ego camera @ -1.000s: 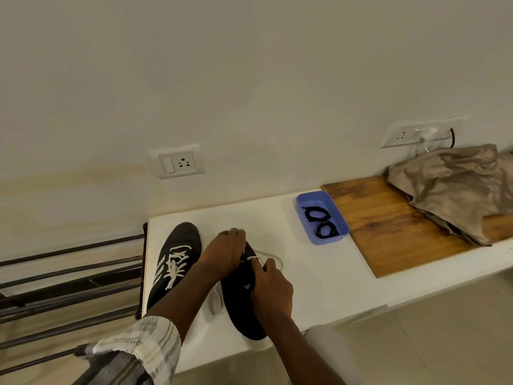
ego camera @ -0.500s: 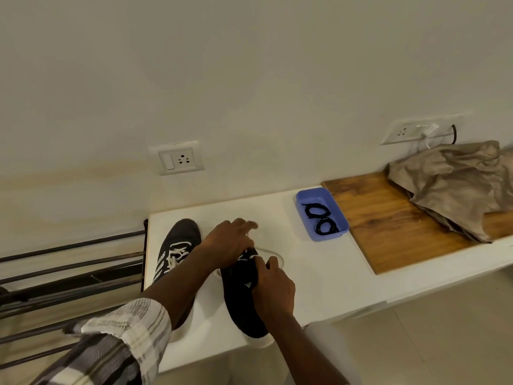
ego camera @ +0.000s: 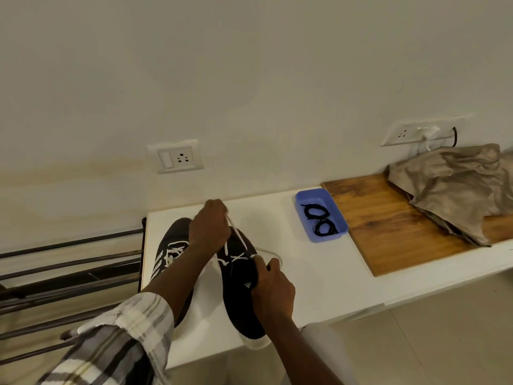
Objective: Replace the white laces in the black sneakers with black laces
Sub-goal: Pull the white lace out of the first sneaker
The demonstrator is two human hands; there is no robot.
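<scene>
Black sneakers (ego camera: pixel 172 237): 2 | black lace coils (ego camera: pixel 319 218): 2 | left hand (ego camera: pixel 209 232) pinches white lace (ego camera: pixel 236 232) | right hand (ego camera: pixel 273 290) grips 1 sneaker (ego camera: pixel 238 298)

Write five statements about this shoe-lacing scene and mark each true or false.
1. The left hand pinches a white lace rising from the black sneaker on the right. True.
2. The coiled black laces lie on the brown wooden board. False: they lie in the blue plastic tray.
3. The other black sneaker has white laces. True.
4. The right hand hangs free, holding nothing. False: it grips the sneaker on the right.
5. The crumpled beige cloth covers the tray. False: it lies on the board.
</scene>
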